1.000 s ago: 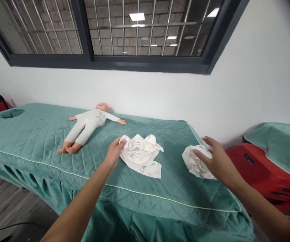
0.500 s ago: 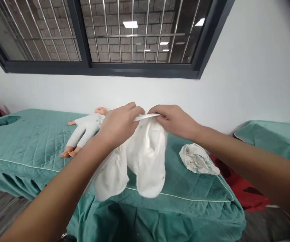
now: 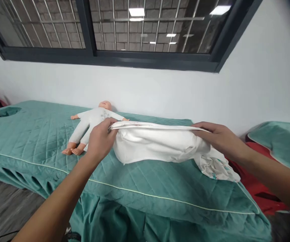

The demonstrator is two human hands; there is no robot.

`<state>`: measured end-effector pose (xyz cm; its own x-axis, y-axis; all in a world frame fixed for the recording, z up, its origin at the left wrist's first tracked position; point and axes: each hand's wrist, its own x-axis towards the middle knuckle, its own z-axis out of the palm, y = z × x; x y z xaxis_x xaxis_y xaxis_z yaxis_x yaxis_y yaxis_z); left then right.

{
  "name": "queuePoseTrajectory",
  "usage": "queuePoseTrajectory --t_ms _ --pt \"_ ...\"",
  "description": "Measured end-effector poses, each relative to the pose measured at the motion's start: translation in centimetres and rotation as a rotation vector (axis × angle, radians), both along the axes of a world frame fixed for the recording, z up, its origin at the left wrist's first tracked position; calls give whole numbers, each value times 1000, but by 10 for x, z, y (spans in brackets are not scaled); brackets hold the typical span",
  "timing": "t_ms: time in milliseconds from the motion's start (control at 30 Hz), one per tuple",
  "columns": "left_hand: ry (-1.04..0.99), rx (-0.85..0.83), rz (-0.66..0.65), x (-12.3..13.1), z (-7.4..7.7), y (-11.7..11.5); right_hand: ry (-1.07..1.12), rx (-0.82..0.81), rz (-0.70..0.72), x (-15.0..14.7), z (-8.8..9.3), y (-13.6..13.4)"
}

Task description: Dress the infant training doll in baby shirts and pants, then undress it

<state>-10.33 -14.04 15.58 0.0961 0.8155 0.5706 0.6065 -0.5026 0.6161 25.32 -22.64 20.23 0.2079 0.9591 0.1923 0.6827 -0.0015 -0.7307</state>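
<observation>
A white baby garment [image 3: 155, 143] is stretched out sideways just above the green quilted bed [image 3: 34, 134]. My left hand [image 3: 99, 140] is closed on its left end and my right hand [image 3: 216, 136] is closed on its right end. A second crumpled white printed garment [image 3: 216, 168] lies on the bed under my right hand. A baby doll [image 3: 90, 122] in a white suit lies on its back behind my left hand, near the wall.
The bed has a face hole [image 3: 6, 111] at its far left and a light piping along its front edge. A red object [image 3: 258, 193] sits low to the right, beside a second green-covered surface [image 3: 281, 137]. A barred window [image 3: 145, 27] runs along the wall.
My left hand first lay on the garment on the bed; both hands then lifted it and hung it up. Now my hands have pulled apart and lowered it, spreading it wide.
</observation>
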Motion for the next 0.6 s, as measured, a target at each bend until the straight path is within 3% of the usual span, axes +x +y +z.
queuePoseTrajectory --t_ms 167,267,367,467,533,600 --pt "267 -10 126 8 0 19 -93 -6 -80 12 -13 29" --pt "346 -8 174 22 -18 36 -242 -27 -37 13 -43 57" --pt "223 33 113 49 -60 37 -372 5 -25 -6 -90 76" --pt "-18 -103 -144 80 -114 23 -464 133 103 -46 -139 78" --pt "-172 -218 -262 96 -144 16 -387 75 162 -74 -164 74" --pt "-291 -270 -282 105 -163 17 -358 -30 128 -94 -180 72"
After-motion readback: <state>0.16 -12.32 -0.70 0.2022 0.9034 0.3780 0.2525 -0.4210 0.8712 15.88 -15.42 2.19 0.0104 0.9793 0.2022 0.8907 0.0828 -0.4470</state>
